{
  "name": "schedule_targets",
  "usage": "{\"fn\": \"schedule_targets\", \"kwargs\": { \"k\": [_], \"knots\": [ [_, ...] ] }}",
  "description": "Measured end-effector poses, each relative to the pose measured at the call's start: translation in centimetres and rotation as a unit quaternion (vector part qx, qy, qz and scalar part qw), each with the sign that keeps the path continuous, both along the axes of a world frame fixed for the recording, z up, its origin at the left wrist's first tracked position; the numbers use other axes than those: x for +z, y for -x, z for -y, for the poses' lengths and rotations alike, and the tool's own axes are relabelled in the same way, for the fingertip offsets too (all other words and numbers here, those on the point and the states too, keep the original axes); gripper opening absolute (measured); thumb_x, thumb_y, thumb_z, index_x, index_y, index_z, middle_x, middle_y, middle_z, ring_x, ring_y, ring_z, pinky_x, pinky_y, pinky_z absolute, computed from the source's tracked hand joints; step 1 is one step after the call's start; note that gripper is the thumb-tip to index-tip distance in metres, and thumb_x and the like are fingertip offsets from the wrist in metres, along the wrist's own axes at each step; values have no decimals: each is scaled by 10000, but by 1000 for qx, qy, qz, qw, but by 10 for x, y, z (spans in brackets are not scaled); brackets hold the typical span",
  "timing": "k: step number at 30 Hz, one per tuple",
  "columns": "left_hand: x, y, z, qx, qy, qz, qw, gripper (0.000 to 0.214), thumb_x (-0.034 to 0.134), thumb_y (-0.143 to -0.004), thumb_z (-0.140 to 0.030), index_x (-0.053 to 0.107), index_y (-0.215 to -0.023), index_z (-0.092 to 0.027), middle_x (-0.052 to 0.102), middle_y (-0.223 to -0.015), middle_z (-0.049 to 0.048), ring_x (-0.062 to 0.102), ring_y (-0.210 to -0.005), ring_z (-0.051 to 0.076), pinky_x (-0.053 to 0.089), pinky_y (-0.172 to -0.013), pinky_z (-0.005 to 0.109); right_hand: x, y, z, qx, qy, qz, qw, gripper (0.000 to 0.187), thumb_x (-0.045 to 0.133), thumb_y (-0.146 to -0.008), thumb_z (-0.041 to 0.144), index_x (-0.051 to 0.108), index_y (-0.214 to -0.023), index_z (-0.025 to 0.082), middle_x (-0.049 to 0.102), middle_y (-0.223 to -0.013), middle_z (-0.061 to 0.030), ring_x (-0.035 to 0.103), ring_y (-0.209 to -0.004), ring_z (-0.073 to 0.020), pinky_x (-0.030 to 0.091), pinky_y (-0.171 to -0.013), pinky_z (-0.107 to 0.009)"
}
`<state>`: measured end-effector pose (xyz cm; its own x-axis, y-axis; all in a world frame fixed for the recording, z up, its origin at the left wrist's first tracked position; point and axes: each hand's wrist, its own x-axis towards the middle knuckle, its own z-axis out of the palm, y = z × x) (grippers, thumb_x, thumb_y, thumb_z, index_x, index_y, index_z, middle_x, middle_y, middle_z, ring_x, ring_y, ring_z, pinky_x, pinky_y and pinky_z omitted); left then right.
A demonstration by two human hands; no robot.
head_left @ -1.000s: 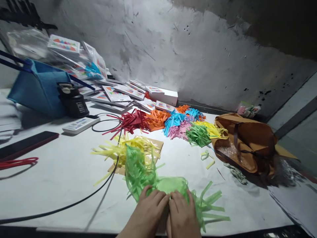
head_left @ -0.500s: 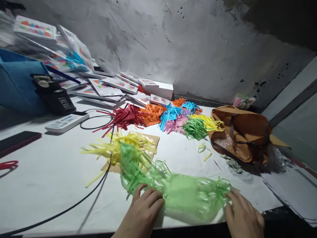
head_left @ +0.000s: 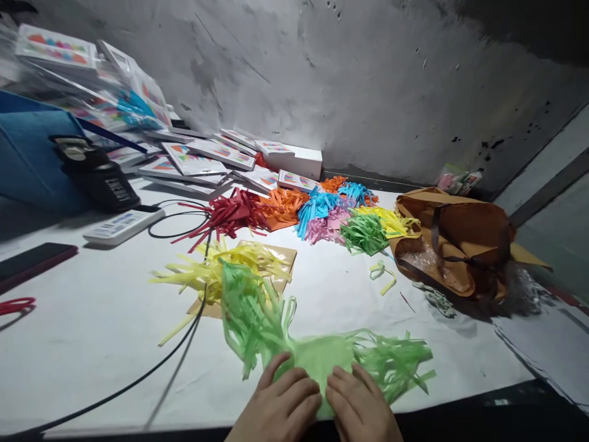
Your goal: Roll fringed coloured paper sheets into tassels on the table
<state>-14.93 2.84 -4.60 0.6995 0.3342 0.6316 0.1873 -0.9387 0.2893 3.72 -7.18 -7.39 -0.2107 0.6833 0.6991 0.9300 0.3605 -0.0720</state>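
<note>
A light green fringed tissue paper (head_left: 322, 356) lies near the table's front edge, its plain middle band between two fringed ends. My left hand (head_left: 288, 399) presses on the left part of that band, fingers bent over the paper. Close beside it, my right hand (head_left: 361, 405) has its fingers curled over the right part. Both thumbs and the near edge of the paper are mostly hidden under the hands. The left fringe overlaps a yellow fringed tissue bundle (head_left: 211, 273) on a brown paper piece (head_left: 280, 261).
Fringed bundles in red (head_left: 237, 212), orange, blue, pink, green and yellow line the back. Flat boxes (head_left: 197, 162) pile up behind them. A black cable (head_left: 151, 371) crosses the left side. A brown bag (head_left: 460, 245) stands right, a black bottle (head_left: 99, 178) left.
My right hand has moved left from the right fringe to the plain middle band, near my left hand. The right fringe now lies loose, and the middle band has narrowed.
</note>
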Motion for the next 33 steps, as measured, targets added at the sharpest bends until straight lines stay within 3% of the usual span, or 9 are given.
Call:
{"fn": "schedule_targets", "kwargs": {
  "k": [4, 7, 12, 16, 23, 26, 29, 33],
  "knots": [
    [4, -2, -11, 50, 48, -35, 997, 294, 376, -996, -116, 631, -919, -240, 704, -749, -31, 634, -704, 183, 275, -985, 416, 12, -5, -2, -31, 58, -114, 991, 389, 382, -843, -17, 602, -1081, 199, 716, -965, -32, 649, -1039, -201, 391, -1031, -411],
    [7, -1, -23, 109, 58, -79, 989, 250, 436, -954, -88, 626, -884, -235, 702, -743, -18, 637, -699, 209, 309, -883, 423, 19, -8, -17, -57, 82, -141, 985, 258, 422, -908, 35, 586, -981, 220, 653, -840, -10, 614, -845, -193, 398, -919, -384],
    [15, -14, -36, 191, 118, -188, 956, 264, 443, -957, -114, 636, -798, -198, 718, -759, 37, 657, -746, 264, 344, -833, 472, 16, 1, -42, -168, 80, -170, 968, 198, 424, -997, 185, 582, -887, 231, 602, -743, -9, 551, -751, -215, 345, -840, -395],
    [18, -22, -38, 195, 139, -216, 946, 210, 505, -908, -63, 652, -821, -186, 731, -782, 42, 670, -777, 267, 365, -835, 471, 12, 2, -42, -222, 78, -153, 960, 219, 412, -983, 192, 588, -862, 241, 608, -774, -24, 554, -819, -251, 304, -875, -444],
    [17, -25, -39, 201, 146, -226, 942, 189, 514, -956, -126, 646, -832, -180, 734, -802, 52, 675, -810, 273, 370, -834, 463, 10, -2, -33, -249, 97, -147, 953, 115, 488, -878, 160, 507, -798, 240, 574, -811, -31, 546, -855, -265, 340, -885, -462],
    [19, -26, -38, 203, 145, -231, 940, 181, 515, -957, -131, 645, -841, -180, 734, -806, 53, 676, -815, 280, 370, -818, 454, 14, 1, -35, -286, 50, -112, 950, 113, 462, -909, 159, 556, -904, 221, 633, -927, -88, 575, -934, -303, 345, -918, -521],
    [22, -26, -38, 202, 143, -236, 940, 179, 515, -938, -104, 642, -839, -182, 736, -804, 46, 675, -804, 264, 374, -804, 430, 19, 6, -33, -244, -13, -78, 966, 137, 516, -941, 160, 610, -1029, 206, 664, -1054, -114, 603, -1027, -296, 324, -1015, -553],
    [24, -28, -40, 201, 141, -236, 940, 163, 523, -909, -91, 645, -841, -175, 734, -799, 55, 672, -795, 263, 382, -797, 423, 23, 14, -29, -97, 25, -95, 990, 157, 515, -962, 202, 646, -1041, 240, 694, -1012, -42, 624, -1040, -238, 240, -1123, -515]
  ]
}}
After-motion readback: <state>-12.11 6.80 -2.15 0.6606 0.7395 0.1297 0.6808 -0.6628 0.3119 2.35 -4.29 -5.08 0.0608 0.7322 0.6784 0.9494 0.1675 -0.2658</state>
